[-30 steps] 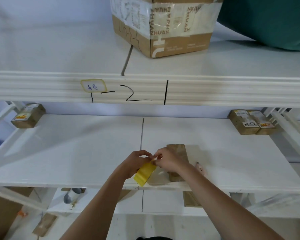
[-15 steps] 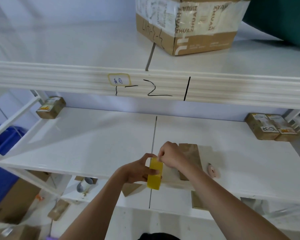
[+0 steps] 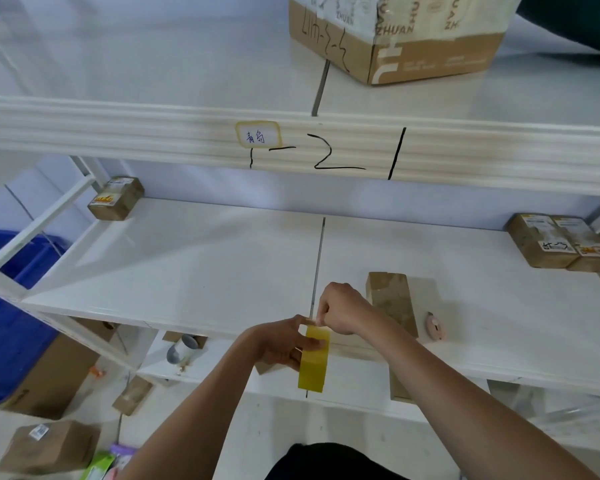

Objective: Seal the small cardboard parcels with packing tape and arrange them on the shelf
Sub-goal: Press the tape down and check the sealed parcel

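Left hand [image 3: 278,344]: grips the yellow packing tape roll [image 3: 313,358] from the left, fingers curled round its upper part, the roll held on edge in front of the shelf's front lip.
Right hand [image 3: 343,308]: sits just above the roll, fingers pinched together at the roll's top edge (whether they hold the loose tape end is too small to tell).
Tape roll: hangs below the level of the middle shelf [image 3: 194,265], between the two hands and touching both.
Open parcel [image 3: 392,303]: a long brown cardboard box lying on the middle shelf just right of the right hand, partly hidden by the wrist.
Small pink object [image 3: 436,328]: on the shelf just beside the box, to its right; what it is cannot be told.
Finished parcels: one labelled box [image 3: 115,199] at the far left corner of the middle shelf; two labelled boxes [image 3: 561,242] touching side by side at the far right.
Upper shelf: carries a large taped carton [image 3: 399,32]; its front rail bears a small handwritten label [image 3: 257,136] and black marker strokes.
Below left: a blue bin [image 3: 11,306], plus a cardboard box on the floor [image 3: 49,448].
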{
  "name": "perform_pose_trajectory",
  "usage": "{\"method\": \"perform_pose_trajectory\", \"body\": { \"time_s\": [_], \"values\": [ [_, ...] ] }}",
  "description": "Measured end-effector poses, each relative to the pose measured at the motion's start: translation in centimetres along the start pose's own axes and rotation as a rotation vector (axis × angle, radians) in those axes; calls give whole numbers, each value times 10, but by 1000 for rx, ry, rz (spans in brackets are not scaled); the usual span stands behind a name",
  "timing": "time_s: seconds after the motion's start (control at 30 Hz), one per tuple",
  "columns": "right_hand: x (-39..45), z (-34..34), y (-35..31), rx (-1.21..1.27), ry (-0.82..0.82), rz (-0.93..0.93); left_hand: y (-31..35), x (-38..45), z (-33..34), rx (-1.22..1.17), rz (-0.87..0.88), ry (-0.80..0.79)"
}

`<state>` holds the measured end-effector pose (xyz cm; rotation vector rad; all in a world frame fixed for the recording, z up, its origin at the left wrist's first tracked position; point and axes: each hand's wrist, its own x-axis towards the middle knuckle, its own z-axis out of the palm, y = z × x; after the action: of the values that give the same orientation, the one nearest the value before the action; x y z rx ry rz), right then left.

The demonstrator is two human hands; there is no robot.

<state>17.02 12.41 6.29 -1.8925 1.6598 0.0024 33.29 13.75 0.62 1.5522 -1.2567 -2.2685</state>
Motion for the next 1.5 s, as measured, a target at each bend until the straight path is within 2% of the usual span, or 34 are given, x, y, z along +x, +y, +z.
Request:
{"method": "perform_pose_trajectory", "body": {
  "time_s": [0.53,0.63,0.7,1.03,1.17,1.4,1.5],
  "values": [
    [-14,19,5,17,-43,-6,-29,18,11,61,-100,72],
    [-11,17,8,24,-37,-2,-33,23,15,-13,-106,104],
    [-9,16,8,28,-44,4,-37,25,15,-65,-121,98],
    [0,32,25,100,12,93,-44,40,20,-12,-161,84],
    [2,46,28,95,-2,101,-48,42,26,44,-258,76],
    [9,56,29,80,92,113,-48,52,27,99,-183,240],
    [11,60,30,75,106,117,-48,56,29,50,-204,229]
  ]
}}
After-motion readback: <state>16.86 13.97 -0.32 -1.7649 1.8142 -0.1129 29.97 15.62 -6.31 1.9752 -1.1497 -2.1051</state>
